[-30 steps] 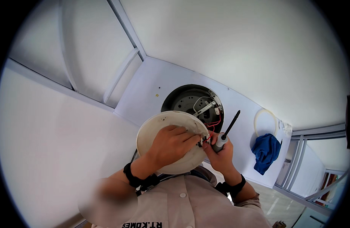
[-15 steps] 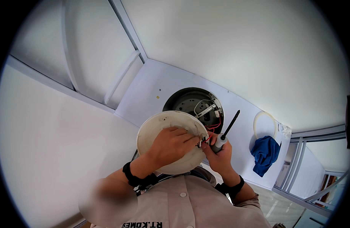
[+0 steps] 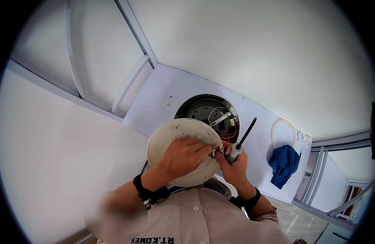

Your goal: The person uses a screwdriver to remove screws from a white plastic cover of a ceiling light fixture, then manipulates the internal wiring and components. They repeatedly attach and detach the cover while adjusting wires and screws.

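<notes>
A white round plastic shell (image 3: 161,138), shaped like a shallow bowl, is tilted in front of my body with its inside facing up. My left hand (image 3: 182,159) reaches over that inside, its fingers pinched at a small dark fitting (image 3: 215,152) near the right rim; what they grip is hidden. My right hand (image 3: 237,171) is closed round the handle of a screwdriver (image 3: 247,133), whose black shaft points up and away. Its thumb and fingertips also meet the shell's rim beside the fitting. Red wires (image 3: 227,137) run from there into a dark round metal housing (image 3: 191,110) behind the shell.
The housing stands on a white table (image 3: 155,89). On the right lie a crumpled blue cloth (image 3: 284,162) and a pale ring (image 3: 272,132). A tiny yellow piece (image 3: 168,105) lies left of the housing. White panels with grey frames (image 3: 130,83) border the table.
My left fingers have shifted slightly at the fitting, and a small pale piece shows more clearly by their tips. The screwdriver and shell stay nearly in place.
</notes>
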Motion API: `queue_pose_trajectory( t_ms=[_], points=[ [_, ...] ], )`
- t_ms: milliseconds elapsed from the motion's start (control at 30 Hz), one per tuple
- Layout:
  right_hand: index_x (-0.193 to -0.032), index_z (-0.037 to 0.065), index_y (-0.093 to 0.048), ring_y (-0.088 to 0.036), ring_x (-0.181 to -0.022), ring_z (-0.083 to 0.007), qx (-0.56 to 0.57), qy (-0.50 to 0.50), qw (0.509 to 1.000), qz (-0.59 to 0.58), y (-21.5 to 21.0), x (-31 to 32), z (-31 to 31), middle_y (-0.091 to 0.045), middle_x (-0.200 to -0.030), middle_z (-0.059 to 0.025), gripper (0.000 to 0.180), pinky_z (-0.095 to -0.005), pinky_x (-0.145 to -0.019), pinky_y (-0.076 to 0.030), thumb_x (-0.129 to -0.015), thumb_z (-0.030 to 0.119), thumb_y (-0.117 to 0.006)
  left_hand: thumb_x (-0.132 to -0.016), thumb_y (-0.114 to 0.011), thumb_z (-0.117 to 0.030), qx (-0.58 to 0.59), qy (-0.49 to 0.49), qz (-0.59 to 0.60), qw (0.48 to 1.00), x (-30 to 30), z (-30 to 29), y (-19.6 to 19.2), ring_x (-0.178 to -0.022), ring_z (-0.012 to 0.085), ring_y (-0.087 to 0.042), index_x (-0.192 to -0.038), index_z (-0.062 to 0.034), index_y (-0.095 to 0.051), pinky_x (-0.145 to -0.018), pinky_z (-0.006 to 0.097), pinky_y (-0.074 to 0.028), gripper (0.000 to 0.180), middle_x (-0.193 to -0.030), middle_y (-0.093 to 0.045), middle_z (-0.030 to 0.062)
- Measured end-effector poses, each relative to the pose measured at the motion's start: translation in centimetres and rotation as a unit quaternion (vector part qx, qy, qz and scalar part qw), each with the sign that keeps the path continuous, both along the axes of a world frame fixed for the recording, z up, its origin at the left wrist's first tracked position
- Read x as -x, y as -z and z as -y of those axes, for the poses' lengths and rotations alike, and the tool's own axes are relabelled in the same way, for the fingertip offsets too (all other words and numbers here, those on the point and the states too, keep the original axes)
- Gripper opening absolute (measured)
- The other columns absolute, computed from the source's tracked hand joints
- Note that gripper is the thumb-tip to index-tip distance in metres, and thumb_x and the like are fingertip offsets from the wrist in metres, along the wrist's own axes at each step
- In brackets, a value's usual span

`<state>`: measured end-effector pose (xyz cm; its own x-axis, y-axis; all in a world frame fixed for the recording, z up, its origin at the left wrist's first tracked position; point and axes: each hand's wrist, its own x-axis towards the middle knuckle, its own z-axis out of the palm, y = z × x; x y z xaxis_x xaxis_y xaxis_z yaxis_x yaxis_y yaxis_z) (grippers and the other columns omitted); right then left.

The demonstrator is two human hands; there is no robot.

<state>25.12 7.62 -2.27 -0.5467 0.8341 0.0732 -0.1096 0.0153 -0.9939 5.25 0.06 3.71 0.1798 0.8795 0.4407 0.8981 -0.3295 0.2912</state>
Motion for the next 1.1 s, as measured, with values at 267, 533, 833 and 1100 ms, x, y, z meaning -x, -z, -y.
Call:
queue_pose_trajectory(
  t_ms=[267, 533, 833, 1100],
  points=[
    [-0.096, 0.007, -0.046, -0.062, -0.09, -0.0098, 0.037, 0.004, 0.999, -0.011, -0.3, 0.2, 0.1, -0.072, -0.117, -0.0105, 0.028, -0.0282, -0.078, -0.053, -0.093, -0.004, -0.072, -0.078, -0.083, -0.012, 0.002, -0.006, 0.043, 0.999, -0.5, 0.2, -0.4, -0.07, 0.0204, -0.069, -0.116, -0.0094, -0.074, -0.064, 0.036, -0.057, 0.039, -0.083, -0.072, 0.0013],
    [-0.095, 0.007, -0.048, -0.063, -0.086, -0.0108, 0.053, 0.005, 0.998, 0.013, -1.0, 0.4, -0.1, -0.073, -0.113, -0.0118, 0.028, -0.0297, -0.075, -0.053, -0.092, -0.005, -0.073, -0.075, -0.086, -0.015, 0.012, -0.017, 0.053, 0.998, -0.8, 0.5, -0.3, -0.072, 0.0209, -0.069, -0.116, -0.0087, -0.073, -0.064, 0.036, -0.057, 0.043, -0.079, -0.069, 0.0018],
    [-0.094, 0.007, -0.05, -0.061, -0.081, -0.0091, 0.053, -0.004, 0.996, 0.077, -1.0, 0.2, -0.5, -0.069, -0.091, -0.0042, 0.028, -0.0293, -0.071, -0.051, -0.091, 0.001, -0.077, -0.073, -0.088, -0.013, 0.024, 0.003, 0.113, 0.993, -0.1, 0.2, 2.0, -0.073, 0.0246, -0.069, -0.11, -0.009, -0.074, -0.066, 0.038, -0.057, 0.039, -0.082, -0.07, 0.0038],
    [-0.099, 0.002, -0.06, -0.068, -0.068, -0.0224, -0.089, -0.063, 0.976, 0.186, -3.2, -0.3, -1.8, -0.072, -0.08, -0.0116, 0.02, -0.0351, -0.064, -0.053, -0.093, 0.012, -0.077, -0.071, -0.087, -0.011, 0.014, 0.018, 0.121, 0.992, 0.0, -0.2, 2.2, -0.075, 0.026, -0.07, -0.1, -0.0095, -0.076, -0.069, 0.038, -0.058, 0.031, -0.086, -0.072, 0.0044]
  ],
)
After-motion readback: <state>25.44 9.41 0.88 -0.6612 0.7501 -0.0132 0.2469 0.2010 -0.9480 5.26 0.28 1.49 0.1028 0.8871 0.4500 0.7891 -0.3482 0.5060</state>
